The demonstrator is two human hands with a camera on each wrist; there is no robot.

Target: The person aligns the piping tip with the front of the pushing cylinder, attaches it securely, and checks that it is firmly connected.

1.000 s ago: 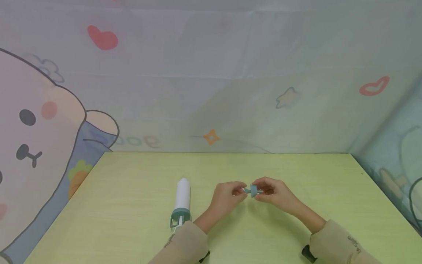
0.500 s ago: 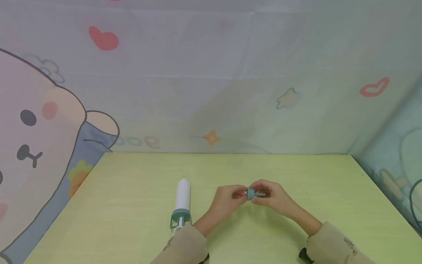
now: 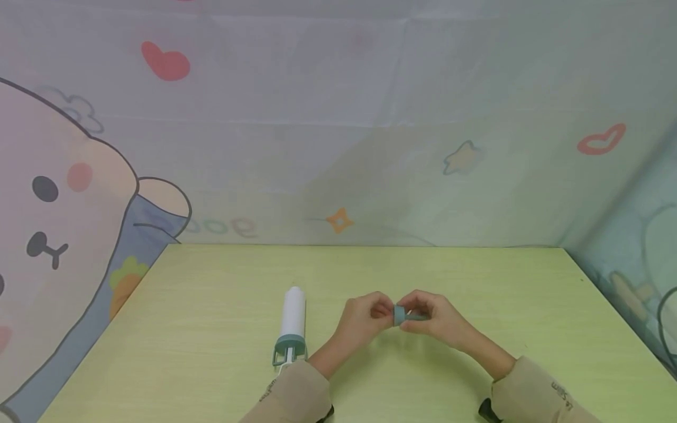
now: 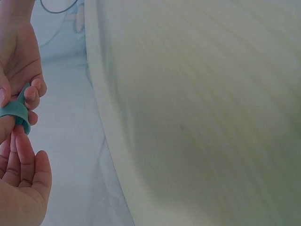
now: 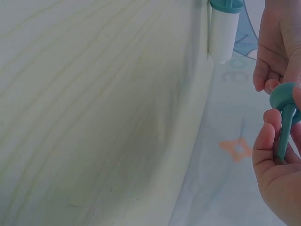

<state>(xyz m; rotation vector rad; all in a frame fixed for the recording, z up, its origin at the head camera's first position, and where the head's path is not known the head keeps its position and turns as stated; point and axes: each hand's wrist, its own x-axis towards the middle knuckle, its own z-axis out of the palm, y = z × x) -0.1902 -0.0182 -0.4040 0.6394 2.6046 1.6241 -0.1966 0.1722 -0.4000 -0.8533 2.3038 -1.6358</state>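
A teal ring-shaped cap (image 3: 399, 315) with a slim teal tube (image 5: 286, 132) sticking out of it is held between both hands above the table. My left hand (image 3: 362, 318) is at the cap's left side, with its thumb and fingertips pinching at the open rim. On the other side, my right hand (image 3: 439, 317) grips the cap's edge between thumb and fingers, and the tube points back into its palm. Fingers partly cover the cap in both wrist views.
A white plunger-type press (image 3: 293, 311) with a teal collar and side handles lies left of the hands; the left sleeve (image 3: 298, 390) overlaps its lower end. The pale yellow table (image 3: 211, 282) meets a printed cloth backdrop (image 3: 296, 147) at the back.
The small teal piece between the left fingers and the cap has gone into the cap, and the tube shows longer on the right side. Both hands have drawn together and slightly lower.
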